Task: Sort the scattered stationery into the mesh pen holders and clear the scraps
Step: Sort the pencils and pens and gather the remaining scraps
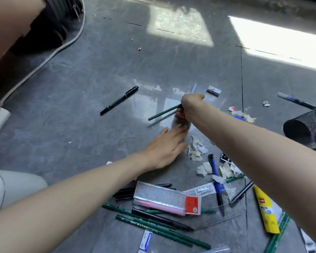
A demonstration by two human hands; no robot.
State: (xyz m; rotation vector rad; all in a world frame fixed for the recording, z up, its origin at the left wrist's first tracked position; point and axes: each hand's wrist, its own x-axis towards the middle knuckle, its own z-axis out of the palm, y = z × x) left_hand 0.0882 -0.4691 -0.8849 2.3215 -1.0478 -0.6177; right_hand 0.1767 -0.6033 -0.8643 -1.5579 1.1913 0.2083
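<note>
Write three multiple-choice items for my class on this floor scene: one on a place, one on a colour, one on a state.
1. Where does the black marker lie?
A. Left of both hands
B. Inside the mesh holder
C. Under the ruler

2. What colour is the glue tube?
A. Red
B. Yellow
C. Purple

3. How is the mesh pen holder?
A. Upright and full
B. Crushed flat
C. Tipped on its side

Key: 1 A, it rests alone on the floor left of the hands. 2 B, its body is yellow. 3 C, its open mouth faces sideways at the right edge.
</note>
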